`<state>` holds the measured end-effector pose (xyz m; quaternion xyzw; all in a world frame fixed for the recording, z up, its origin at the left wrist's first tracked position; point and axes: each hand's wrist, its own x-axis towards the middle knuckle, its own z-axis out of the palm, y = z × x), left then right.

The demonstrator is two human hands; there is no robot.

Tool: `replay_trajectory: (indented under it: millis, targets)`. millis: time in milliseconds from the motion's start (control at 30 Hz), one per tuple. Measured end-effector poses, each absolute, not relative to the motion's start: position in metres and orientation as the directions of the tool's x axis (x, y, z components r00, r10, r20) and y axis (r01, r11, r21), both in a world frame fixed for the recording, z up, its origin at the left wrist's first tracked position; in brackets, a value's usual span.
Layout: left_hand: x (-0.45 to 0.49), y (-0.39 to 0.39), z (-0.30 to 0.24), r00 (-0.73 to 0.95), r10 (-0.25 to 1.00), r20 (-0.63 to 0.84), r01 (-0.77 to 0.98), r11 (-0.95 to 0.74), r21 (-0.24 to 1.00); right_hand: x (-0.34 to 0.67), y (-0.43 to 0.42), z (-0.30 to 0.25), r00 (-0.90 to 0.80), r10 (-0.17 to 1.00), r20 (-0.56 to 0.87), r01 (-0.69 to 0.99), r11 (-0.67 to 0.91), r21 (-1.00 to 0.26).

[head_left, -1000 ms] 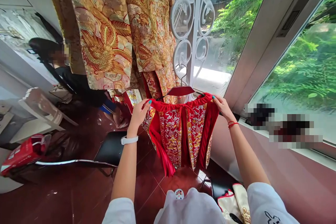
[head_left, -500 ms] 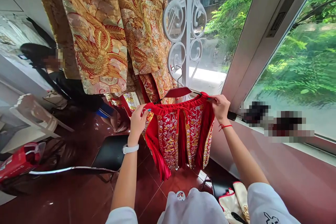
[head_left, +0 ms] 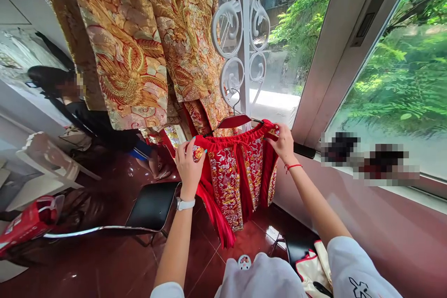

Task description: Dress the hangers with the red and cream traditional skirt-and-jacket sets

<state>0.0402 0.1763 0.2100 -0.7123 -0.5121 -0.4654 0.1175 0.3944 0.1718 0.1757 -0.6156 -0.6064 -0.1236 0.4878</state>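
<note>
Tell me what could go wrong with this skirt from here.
The left fingers and right fingers hold the skirt by its upper ends; an uneven tug might jolt the hanger at its top. The white wristband sits near the skirt and might snag it. The skirt hangs above the floor; if lowered, it could brush against it.

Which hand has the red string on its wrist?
The right hand, nearer the window; the left hand wears a white band instead.
</note>
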Motion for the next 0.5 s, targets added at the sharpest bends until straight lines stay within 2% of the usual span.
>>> replay_trajectory:
  millis: [233,367,500]
  targets:
    - [0.041,0.185,0.216,0.093,0.631,0.77,0.864,-0.435,0.252,0.401,0.18,0.19,0.254,0.669,0.699,0.906,0.088,-0.414]
    - [0.035,0.188,0.228,0.148,0.657,0.74,0.861,-0.453,0.23,0.413,0.184,0.195,0.188,0.709,0.68,0.907,0.14,-0.397]
    - [0.039,0.183,0.232,0.161,0.676,0.719,0.871,-0.44,0.219,0.418,0.19,0.196,0.184,0.747,0.638,0.845,0.211,-0.491]
